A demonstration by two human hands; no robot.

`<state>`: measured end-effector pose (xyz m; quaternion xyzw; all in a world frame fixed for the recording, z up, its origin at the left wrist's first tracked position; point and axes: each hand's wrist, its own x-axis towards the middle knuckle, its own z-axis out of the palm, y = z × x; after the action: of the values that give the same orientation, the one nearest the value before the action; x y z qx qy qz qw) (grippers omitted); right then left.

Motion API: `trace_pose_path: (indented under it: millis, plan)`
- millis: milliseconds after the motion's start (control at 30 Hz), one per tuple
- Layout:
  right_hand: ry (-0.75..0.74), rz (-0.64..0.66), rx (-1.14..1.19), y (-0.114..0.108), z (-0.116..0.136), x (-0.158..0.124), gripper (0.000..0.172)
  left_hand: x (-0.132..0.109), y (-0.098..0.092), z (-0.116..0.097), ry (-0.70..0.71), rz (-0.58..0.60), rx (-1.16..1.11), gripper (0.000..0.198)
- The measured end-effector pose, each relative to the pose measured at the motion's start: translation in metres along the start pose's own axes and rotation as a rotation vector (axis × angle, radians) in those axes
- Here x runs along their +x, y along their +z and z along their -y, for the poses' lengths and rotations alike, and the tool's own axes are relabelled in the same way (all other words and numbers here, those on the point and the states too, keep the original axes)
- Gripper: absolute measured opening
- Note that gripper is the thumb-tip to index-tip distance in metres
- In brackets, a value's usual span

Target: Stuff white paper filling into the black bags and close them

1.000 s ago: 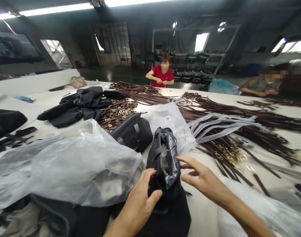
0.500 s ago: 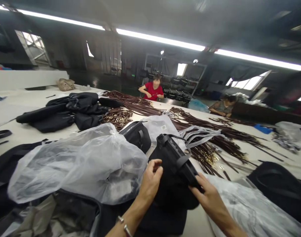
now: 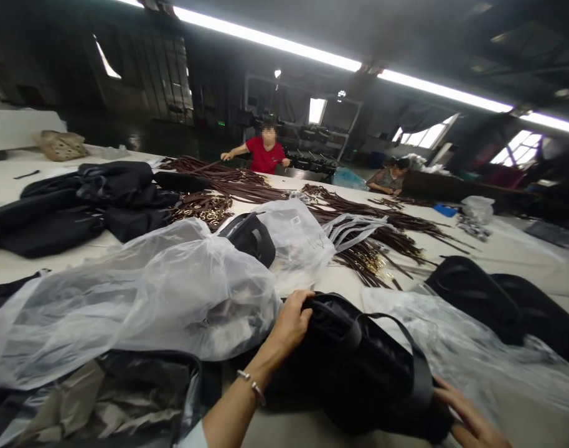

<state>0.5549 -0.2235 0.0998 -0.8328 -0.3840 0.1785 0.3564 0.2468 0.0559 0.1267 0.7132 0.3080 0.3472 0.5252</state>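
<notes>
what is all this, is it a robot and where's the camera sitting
No robot: these are a person's bare hands, and every picture comes from one camera on that person's head, looking forward and down. The left grip holds the rim of a black handled bag; the right grip is at its other end, fingers partly hidden. On the pale table lie translucent plastic bags, dark brown straps with gold-coloured hardware, and more black bags. Two other people sit farther off.

I record the bag (image 3: 359,367) between the left hand (image 3: 292,320) and right hand (image 3: 469,414); plastic sheeting (image 3: 163,298) left of the left hand; straps (image 3: 235,185) beyond both, on the table (image 3: 347,283).
</notes>
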Motion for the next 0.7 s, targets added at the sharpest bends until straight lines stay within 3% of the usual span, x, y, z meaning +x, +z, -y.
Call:
trace_pose_path:
  millis: [100,267,333,433,467,500,533,633,700]
  plan:
    - [0.01,-0.05,0.035,0.001,0.063,0.005,0.041,-0.003,-0.004,-0.006,0.059,0.038,0.132,0.037]
    - [-0.036,-0.047,0.037,0.036,0.156,-0.006,0.05,-0.003,-0.015,-0.018,0.048,0.099,0.539,0.026]
    - [-0.17,0.16,0.051,0.042,0.179,-0.025,0.036,0.0,-0.021,-0.018,-0.013,0.054,0.573,0.016]
    - [-0.341,0.778,-0.05,0.033,0.205,-0.051,0.015,0.005,-0.03,-0.014,-0.1,0.023,0.531,0.011]
    - [-0.351,0.88,-0.093,0.03,0.214,-0.055,0.013,0.006,-0.031,-0.013,-0.121,0.029,0.505,0.012]
    - [-0.344,0.883,-0.132,0.029,0.221,-0.055,0.012,0.006,-0.032,-0.012,-0.134,0.039,0.476,0.013]
    - [-0.339,0.797,-0.161,0.031,0.229,-0.051,0.013,0.006,-0.031,-0.013,-0.139,0.049,0.446,0.013]
    - [-0.428,0.345,-0.251,0.056,0.245,-0.024,0.016,0.004,-0.024,-0.02,-0.122,0.071,0.357,0.011]
    - [-0.563,0.144,-0.378,0.084,0.249,-0.001,0.025,0.002,-0.019,-0.027,-0.108,0.086,0.301,0.012]
